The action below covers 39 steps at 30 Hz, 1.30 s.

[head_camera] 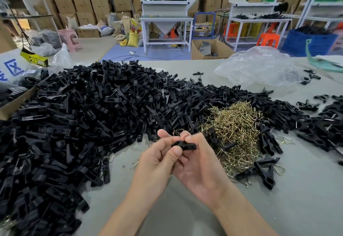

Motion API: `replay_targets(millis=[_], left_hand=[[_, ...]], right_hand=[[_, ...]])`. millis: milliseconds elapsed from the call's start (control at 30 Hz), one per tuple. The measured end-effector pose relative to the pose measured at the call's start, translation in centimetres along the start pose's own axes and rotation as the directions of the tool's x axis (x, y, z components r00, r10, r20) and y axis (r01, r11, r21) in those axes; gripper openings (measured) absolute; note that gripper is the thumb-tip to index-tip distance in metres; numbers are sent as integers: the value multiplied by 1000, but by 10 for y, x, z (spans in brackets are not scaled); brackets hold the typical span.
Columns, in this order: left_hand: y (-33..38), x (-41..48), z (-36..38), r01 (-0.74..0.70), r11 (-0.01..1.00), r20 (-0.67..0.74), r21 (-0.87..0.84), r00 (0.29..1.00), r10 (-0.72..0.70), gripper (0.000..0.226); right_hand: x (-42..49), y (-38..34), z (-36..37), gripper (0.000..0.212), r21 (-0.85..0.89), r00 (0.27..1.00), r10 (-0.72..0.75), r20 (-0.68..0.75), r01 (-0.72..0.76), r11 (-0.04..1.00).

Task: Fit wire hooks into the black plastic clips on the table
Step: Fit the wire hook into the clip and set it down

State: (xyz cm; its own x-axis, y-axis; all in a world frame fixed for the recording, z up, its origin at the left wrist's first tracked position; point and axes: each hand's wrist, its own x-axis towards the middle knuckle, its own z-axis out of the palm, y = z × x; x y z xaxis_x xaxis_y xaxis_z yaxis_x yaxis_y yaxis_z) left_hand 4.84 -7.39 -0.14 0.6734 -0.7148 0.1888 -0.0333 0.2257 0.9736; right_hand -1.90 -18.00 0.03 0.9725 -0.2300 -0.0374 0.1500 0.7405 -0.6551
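A black plastic clip (185,145) is held between both hands above the table near its front middle. My left hand (159,159) pinches its near side with thumb and fingers. My right hand (198,163) curls round its far end, fingertips on top. A brass wire hook (177,131) shows just behind the fingertips; whether it sits in the clip is hidden. A huge pile of black clips (89,117) covers the left and centre. A heap of brass wire hooks (235,133) lies right of my hands.
The grey table (185,208) runs to the front edge. Clips with hooks fitted (267,172) lie to the right. A crumpled clear plastic bag (259,67) sits at the back right. A cardboard box (13,104) stands at the left edge. Workbenches and stacked cartons stand beyond.
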Motion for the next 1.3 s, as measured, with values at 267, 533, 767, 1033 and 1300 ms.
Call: replay_targets(millis=[267, 533, 767, 1033, 1300], left_hand=[[5, -2, 1, 65, 994, 72, -83, 996, -59, 30], [13, -4, 8, 94, 985, 100, -144, 992, -80, 24], [9, -4, 8, 144, 983, 66, -117, 988, -137, 33], [8, -3, 7, 176, 973, 67, -147, 984, -168, 32], [8, -2, 9, 178, 972, 77, -154, 983, -168, 31]], right_hand=[[0, -1, 1, 38, -91, 999, 42, -13, -43, 995], [-1, 0, 0, 54, 42, 993, 115, 10, -116, 992], [-3, 1, 3, 38, 214, 993, 118, -16, -112, 970], [-2, 2, 6, 31, 232, 992, 124, 5, -122, 965], [-2, 4, 4, 21, 294, 995, 100, -18, -90, 951]])
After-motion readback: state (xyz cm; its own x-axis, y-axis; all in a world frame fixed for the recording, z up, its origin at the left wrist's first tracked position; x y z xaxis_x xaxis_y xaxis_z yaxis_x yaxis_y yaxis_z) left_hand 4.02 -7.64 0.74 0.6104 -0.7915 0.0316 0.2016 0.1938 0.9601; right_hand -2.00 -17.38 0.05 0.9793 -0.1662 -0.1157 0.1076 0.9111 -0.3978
